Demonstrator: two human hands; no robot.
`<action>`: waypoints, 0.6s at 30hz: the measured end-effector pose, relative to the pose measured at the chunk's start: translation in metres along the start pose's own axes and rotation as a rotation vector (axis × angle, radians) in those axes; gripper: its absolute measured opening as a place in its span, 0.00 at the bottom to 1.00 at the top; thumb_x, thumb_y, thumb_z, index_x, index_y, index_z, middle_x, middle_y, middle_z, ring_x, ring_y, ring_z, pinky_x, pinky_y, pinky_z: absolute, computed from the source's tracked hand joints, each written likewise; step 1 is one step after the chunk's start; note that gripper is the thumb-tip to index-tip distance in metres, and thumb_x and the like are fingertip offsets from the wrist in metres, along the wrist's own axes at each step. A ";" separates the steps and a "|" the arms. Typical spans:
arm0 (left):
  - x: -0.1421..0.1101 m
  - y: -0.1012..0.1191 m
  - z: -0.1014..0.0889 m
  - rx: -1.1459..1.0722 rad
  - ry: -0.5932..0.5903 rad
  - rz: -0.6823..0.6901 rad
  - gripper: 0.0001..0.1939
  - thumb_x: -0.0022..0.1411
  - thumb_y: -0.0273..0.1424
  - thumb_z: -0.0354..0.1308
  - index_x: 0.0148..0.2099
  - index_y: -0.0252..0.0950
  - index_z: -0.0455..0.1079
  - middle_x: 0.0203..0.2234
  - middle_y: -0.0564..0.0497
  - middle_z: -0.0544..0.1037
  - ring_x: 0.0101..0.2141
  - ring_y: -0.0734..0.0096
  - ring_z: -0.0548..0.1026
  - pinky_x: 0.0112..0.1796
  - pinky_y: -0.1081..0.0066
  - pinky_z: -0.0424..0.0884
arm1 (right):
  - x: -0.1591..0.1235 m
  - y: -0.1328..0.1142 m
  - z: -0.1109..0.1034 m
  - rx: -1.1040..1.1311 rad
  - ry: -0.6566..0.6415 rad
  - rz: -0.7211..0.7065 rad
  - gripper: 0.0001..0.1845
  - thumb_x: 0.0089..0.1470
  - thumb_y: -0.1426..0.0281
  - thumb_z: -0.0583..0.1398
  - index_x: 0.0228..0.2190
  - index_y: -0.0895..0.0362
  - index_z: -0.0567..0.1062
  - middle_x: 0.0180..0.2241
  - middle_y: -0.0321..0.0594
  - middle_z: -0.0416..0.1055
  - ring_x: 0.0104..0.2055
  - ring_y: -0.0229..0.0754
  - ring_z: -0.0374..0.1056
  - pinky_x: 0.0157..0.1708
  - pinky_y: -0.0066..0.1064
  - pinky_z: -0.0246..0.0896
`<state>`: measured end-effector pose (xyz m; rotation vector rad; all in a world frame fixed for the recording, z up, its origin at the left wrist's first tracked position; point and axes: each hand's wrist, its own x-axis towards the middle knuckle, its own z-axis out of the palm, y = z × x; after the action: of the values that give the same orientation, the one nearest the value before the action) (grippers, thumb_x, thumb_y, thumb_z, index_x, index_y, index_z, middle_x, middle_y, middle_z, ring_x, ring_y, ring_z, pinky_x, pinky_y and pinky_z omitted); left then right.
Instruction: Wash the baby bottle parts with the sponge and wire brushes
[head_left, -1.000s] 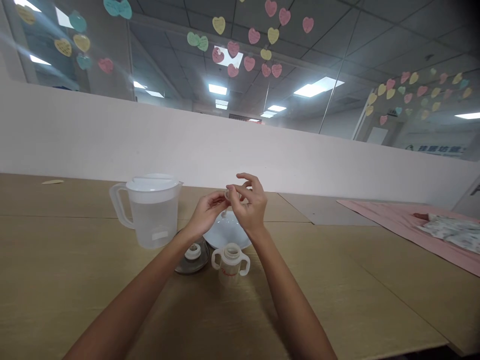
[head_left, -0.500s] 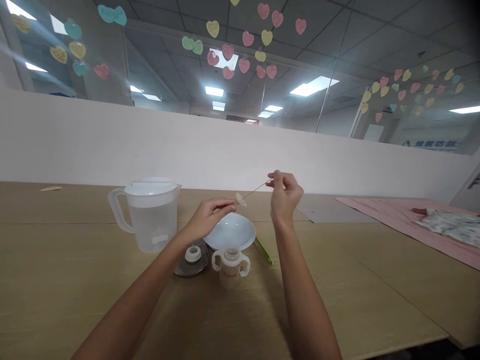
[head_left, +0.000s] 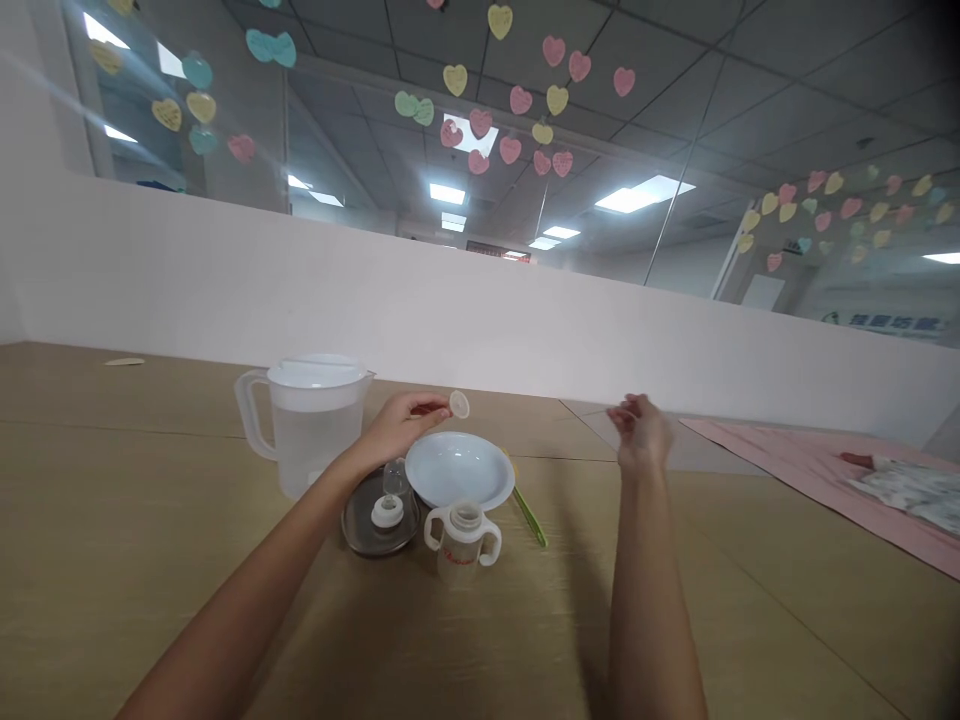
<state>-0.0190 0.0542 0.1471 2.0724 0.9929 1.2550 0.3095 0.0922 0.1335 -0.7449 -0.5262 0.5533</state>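
My left hand (head_left: 409,422) pinches a small translucent round disc (head_left: 460,404) by its edge, above a white bowl (head_left: 420,488). My right hand (head_left: 643,432), blurred, is raised off to the right with its fingers closed on a thin wire-like stick (head_left: 596,413) pointing left. Below the bowl stands a two-handled baby bottle (head_left: 459,548), its mouth uncovered. To its left, a grey metal plate (head_left: 367,540) carries a white bottle collar (head_left: 387,513) and a clear dome-shaped cap (head_left: 394,477).
A lidded water pitcher (head_left: 311,430) stands at the left. A green-handled brush (head_left: 531,517) lies right of the bowl. Pink cloth (head_left: 795,470) with patterned fabric (head_left: 911,490) on it covers the far right of the wooden table (head_left: 480,660). A white wall runs behind.
The thin stick has come out of the disc as my right hand moved right and down. My left hand turned the disc more face-on and shifted slightly left.
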 end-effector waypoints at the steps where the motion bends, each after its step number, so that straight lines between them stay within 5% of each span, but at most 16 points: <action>1: 0.000 0.000 0.000 0.010 0.011 -0.005 0.15 0.54 0.38 0.54 0.40 0.33 0.72 0.40 0.47 0.76 0.42 0.64 0.72 0.46 0.67 0.65 | -0.005 0.012 0.008 -0.055 -0.073 0.047 0.06 0.46 0.69 0.56 0.24 0.60 0.67 0.17 0.28 0.60 0.17 0.27 0.58 0.21 0.20 0.64; 5: -0.001 -0.002 0.000 0.038 0.023 -0.010 0.15 0.53 0.38 0.55 0.39 0.33 0.72 0.39 0.47 0.76 0.41 0.65 0.72 0.44 0.68 0.66 | -0.037 0.067 0.045 -0.383 -0.347 0.166 0.06 0.47 0.70 0.54 0.25 0.60 0.69 0.14 0.28 0.59 0.16 0.29 0.59 0.21 0.21 0.65; 10: -0.001 -0.007 0.003 0.125 -0.001 -0.005 0.16 0.53 0.37 0.54 0.41 0.33 0.72 0.37 0.48 0.77 0.38 0.67 0.73 0.41 0.69 0.67 | -0.066 0.123 0.060 -0.516 -0.437 0.250 0.04 0.45 0.72 0.55 0.23 0.60 0.69 0.15 0.33 0.64 0.17 0.33 0.63 0.21 0.23 0.65; 13: -0.003 -0.009 0.004 0.198 -0.004 -0.005 0.15 0.53 0.37 0.53 0.40 0.34 0.72 0.36 0.49 0.77 0.38 0.66 0.73 0.40 0.70 0.67 | -0.067 0.134 0.054 -0.602 -0.485 0.278 0.05 0.44 0.74 0.55 0.27 0.61 0.69 0.18 0.36 0.67 0.19 0.34 0.65 0.22 0.23 0.66; 18: -0.004 -0.011 0.007 0.308 0.013 0.032 0.14 0.54 0.36 0.52 0.39 0.36 0.74 0.38 0.49 0.77 0.39 0.65 0.73 0.40 0.71 0.67 | -0.061 0.119 0.050 -0.728 -0.594 0.264 0.20 0.43 0.77 0.55 0.42 0.68 0.66 0.31 0.48 0.71 0.24 0.35 0.68 0.22 0.25 0.67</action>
<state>-0.0172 0.0567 0.1339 2.3202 1.2289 1.1928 0.2012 0.1501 0.0612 -1.3634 -1.2268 0.8491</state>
